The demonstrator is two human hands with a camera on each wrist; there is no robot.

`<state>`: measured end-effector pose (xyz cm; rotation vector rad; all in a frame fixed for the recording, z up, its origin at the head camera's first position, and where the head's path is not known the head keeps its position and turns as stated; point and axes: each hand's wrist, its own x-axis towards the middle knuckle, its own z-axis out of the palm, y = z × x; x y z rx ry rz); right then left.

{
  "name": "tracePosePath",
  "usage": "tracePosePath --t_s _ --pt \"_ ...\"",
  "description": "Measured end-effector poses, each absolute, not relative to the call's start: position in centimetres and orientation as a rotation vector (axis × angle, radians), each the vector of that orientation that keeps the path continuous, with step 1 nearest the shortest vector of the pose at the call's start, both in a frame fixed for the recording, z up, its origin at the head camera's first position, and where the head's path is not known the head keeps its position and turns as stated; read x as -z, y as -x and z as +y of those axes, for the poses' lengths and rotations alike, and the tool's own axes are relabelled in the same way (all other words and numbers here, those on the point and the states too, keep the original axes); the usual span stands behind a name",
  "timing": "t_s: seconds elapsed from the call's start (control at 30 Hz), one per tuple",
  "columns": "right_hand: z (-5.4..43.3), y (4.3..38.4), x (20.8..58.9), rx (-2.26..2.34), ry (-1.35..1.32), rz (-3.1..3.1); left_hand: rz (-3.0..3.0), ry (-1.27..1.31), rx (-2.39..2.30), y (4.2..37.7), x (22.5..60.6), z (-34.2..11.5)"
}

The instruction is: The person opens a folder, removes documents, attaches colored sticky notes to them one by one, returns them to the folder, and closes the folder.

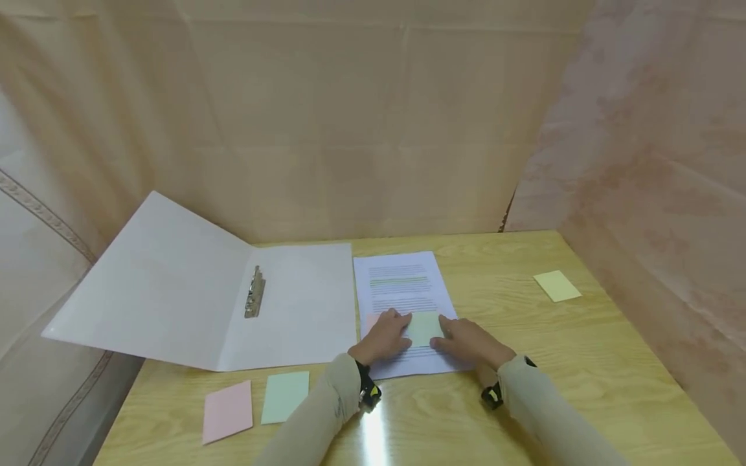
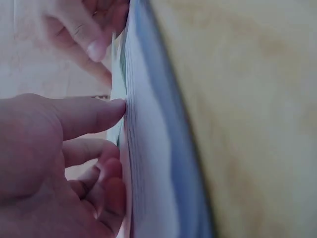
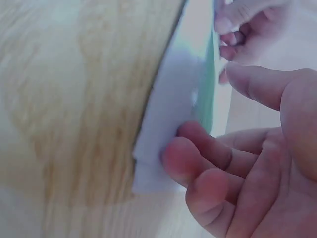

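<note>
A pale green sticky note point(image 1: 424, 329) lies on the lower half of a printed sheet point(image 1: 402, 268) that has a green highlighted line. My left hand point(image 1: 381, 338) rests on the page, thumb and index finger touching the note's left edge. At the note's right edge, thumb and index finger of my right hand point(image 1: 471, 342) touch it. Part of a pink sticky note point(image 1: 371, 320) shows beside the left hand, which covers the rest. In the left wrist view, the left thumb point(image 2: 96, 115) presses on the paper. The right fingertips point(image 3: 183, 157) lie along the page edge in the right wrist view.
An open white folder point(image 1: 300, 304) with a metal clip point(image 1: 254, 292) lies left of the sheet, its cover raised. Nearer the front are a pink note pad point(image 1: 228, 411) and a green one point(image 1: 285, 397). A yellow pad point(image 1: 557, 286) sits far right. Cloth point(image 1: 373, 129) hangs behind.
</note>
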<state>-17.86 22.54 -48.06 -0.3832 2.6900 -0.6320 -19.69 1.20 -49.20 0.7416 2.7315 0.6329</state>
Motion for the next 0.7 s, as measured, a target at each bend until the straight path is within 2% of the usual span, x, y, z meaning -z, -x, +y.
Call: tracePosePath --t_s 0.4,0.7 --pt "24.5 17.7 47.9 0.769 0.317 2.630 2.837 -0.921 -0.293 16.1 47.4 1.3" --pt "23.6 16.9 47.5 0.786 0.275 2.629 2.904 -0.947 -0.156 15.0 47.3 1.6"
